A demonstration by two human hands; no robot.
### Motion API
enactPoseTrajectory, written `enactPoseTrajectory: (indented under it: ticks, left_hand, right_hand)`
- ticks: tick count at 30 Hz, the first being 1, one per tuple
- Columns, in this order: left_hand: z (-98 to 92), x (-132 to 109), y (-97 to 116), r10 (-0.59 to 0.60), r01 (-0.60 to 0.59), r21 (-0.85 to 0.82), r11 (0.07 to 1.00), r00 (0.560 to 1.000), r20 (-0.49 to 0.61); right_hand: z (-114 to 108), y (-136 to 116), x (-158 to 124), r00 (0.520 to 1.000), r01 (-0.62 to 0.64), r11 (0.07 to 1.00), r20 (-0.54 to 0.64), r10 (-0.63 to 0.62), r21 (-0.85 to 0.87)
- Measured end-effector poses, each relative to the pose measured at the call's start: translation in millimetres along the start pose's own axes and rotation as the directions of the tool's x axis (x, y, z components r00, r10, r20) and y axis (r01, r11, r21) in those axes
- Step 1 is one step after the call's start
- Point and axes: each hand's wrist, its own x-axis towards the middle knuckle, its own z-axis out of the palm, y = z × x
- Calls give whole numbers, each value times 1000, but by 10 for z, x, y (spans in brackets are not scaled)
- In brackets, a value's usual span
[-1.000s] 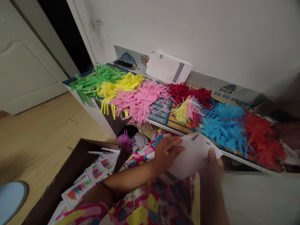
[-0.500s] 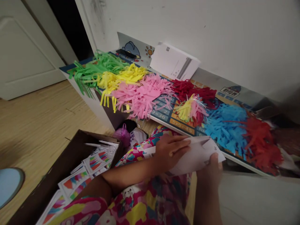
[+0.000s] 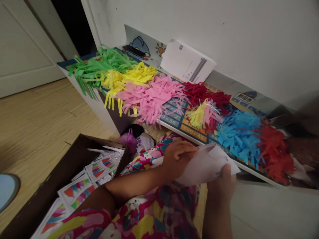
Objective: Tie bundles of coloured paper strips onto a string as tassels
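Over my lap I hold a folded white paper (image 3: 201,167), with a flap standing up at its right end and a small dark mark near the corner. My right hand (image 3: 223,184) grips its lower right edge, thumb on top and fingers underneath. At the paper's left end, my left hand (image 3: 175,161) has its bent fingers over the upper edge; its thumb is hidden. On the bench beyond lie tissue-paper fringes in green (image 3: 107,68), yellow (image 3: 132,76), pink (image 3: 154,98), dark red (image 3: 199,91), blue (image 3: 240,134) and red (image 3: 275,151). A small multicoloured tassel (image 3: 205,114) sits among them.
A stack of white printed sheets (image 3: 186,61) leans on the wall behind the fringes, near a dark phone (image 3: 136,50). At my left a brown box (image 3: 37,196) holds several packs with colourful pictures (image 3: 77,189). A purple plastic bag (image 3: 129,141) lies beneath the bench (image 3: 171,122).
The left hand's fingers have drawn back and curled at the upper edge of the paper, and the flap stands more open. My right hand keeps its grip. The view has shifted slightly.
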Motion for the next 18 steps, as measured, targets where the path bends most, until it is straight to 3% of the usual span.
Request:
enactPoseTrajectory:
  ticks: [3, 5, 12, 18]
  left_hand:
    - [-44, 43, -65, -196, 195, -22, 980, 980, -35]
    - [-91, 85, -92, -263, 263, 10, 965, 965, -24]
    - [-223, 174, -146, -251, 253, 67, 965, 967, -46]
    - [-308, 142, -203, -276, 281, 75, 957, 959, -64]
  right_hand:
    - [11, -48, 13, 998, -37, 999, -45, 37, 4]
    - [43, -84, 35, 995, -75, 997, -57, 76, 8]
    - [173, -136, 106, 984, -171, 985, -53, 172, 21]
    - [200, -113, 92, 990, -140, 987, -12, 139, -82]
